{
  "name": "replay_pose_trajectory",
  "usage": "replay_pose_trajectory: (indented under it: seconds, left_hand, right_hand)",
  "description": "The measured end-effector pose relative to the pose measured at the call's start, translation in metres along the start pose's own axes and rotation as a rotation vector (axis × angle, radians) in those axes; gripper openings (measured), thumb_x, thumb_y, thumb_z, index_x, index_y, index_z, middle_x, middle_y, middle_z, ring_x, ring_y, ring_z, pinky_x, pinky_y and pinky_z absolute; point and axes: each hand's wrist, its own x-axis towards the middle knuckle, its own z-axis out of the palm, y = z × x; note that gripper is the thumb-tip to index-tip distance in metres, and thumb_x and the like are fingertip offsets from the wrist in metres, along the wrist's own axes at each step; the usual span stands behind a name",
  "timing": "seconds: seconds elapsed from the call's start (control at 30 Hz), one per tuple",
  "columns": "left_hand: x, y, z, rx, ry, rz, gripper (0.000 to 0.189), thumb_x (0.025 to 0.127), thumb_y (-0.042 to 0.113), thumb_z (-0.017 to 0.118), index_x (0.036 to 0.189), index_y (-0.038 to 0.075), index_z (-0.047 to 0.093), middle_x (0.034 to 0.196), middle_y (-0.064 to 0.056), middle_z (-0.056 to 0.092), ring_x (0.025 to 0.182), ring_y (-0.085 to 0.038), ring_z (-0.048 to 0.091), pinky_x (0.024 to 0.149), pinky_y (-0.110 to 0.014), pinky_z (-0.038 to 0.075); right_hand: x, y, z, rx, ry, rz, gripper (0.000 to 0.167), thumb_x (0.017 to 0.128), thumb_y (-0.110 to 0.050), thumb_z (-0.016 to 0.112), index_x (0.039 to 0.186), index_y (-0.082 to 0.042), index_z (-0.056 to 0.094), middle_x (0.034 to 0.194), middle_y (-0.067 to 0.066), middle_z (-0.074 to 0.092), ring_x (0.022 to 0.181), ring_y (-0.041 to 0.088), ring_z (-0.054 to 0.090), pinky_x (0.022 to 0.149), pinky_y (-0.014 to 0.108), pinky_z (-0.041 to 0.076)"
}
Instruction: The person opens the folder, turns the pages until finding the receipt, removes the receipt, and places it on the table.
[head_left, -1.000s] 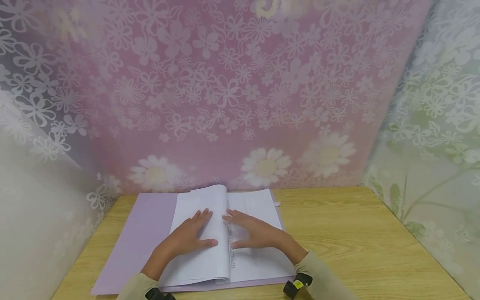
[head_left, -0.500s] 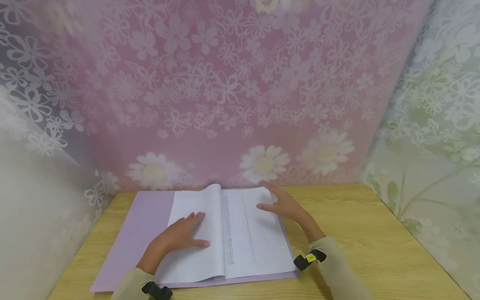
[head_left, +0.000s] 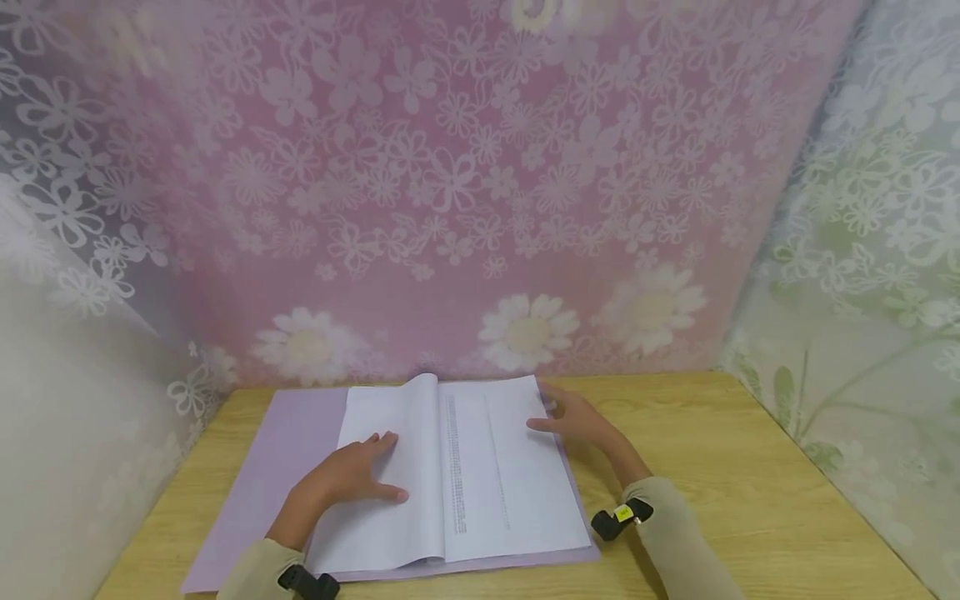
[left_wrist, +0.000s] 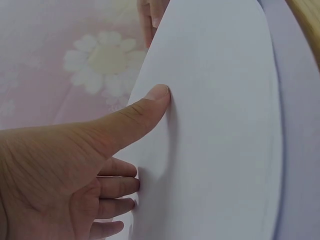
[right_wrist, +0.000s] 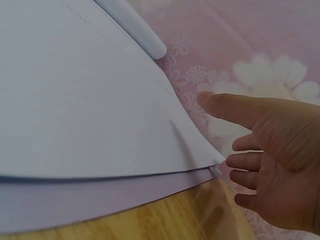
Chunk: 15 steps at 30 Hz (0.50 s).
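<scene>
A purple folder (head_left: 292,442) lies spread on the table with a stack of white paper sheets inside. My left hand (head_left: 341,483) rests on the turned-over left-hand pages (head_left: 408,533), thumb and fingers spread. In the left wrist view its thumb (left_wrist: 135,117) lies along the white paper (left_wrist: 215,125). Over at the far right corner of the right-hand page (head_left: 525,483) is my right hand (head_left: 581,421), its thumb above the sheet. The right wrist view shows that hand's fingertips (right_wrist: 245,161) at the paper's corner, thumb apart from it; nothing is pinched.
The wooden table (head_left: 712,483) extends to the right of the folder. Behind stands a pink flowered wall (head_left: 465,208), close to the folder's far edge. A pale wall (head_left: 75,417) closes off the left, and a greenish floral one (head_left: 885,375) the right.
My right hand has moved from the middle of the pages right to the far corner of the right-hand page. My left hand has slid slightly left, and the turned pages lie a bit further left.
</scene>
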Motion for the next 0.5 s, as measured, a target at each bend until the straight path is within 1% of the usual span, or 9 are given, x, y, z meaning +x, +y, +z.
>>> replay_pose_trajectory:
  seconds: [0.1,0.27,0.33,0.5]
  left_hand:
    - [-0.0005,0.001,-0.0002,-0.006,0.009,-0.003,0.106,0.073,0.056,0.086,0.155,0.005,0.041,0.158,-0.028,0.04,0.144,-0.048,0.041,0.113,-0.063,0.039]
    - [-0.0015,0.0008,0.0027,-0.015,-0.006,-0.023,0.107,0.073,0.057,0.086,0.156,0.006,0.041,0.159,-0.027,0.039,0.144,-0.049,0.041,0.113,-0.063,0.039]
    - [-0.0014,0.0006,0.0034,-0.008,-0.003,-0.013,0.106,0.073,0.057,0.086,0.155,0.006,0.042,0.158,-0.028,0.039,0.143,-0.05,0.042,0.112,-0.064,0.039]
    - [-0.0007,0.0004,0.0028,0.004,0.001,0.003,0.106,0.074,0.057,0.086,0.155,0.004,0.042,0.157,-0.03,0.04,0.142,-0.05,0.043,0.113,-0.063,0.039]
  right_hand:
    - [0.0015,0.0026,0.0015,-0.018,0.005,0.009,0.097,0.09,-0.043,0.077,0.16,0.0,0.027,0.16,0.025,0.038,0.139,0.044,0.048,0.113,0.056,0.043]
    - [0.0019,0.005,0.0039,-0.065,-0.016,0.044,0.098,0.089,-0.045,0.077,0.16,-0.001,0.027,0.157,0.024,0.043,0.136,0.039,0.052,0.113,0.052,0.044]
    - [0.0014,0.0043,0.0038,-0.065,-0.018,0.037,0.098,0.09,-0.045,0.077,0.16,0.0,0.026,0.158,0.024,0.042,0.136,0.04,0.052,0.112,0.052,0.045]
    - [-0.0006,-0.0002,0.0032,-0.025,-0.008,0.016,0.097,0.09,-0.042,0.077,0.159,0.002,0.026,0.16,0.025,0.038,0.135,0.042,0.053,0.11,0.054,0.046]
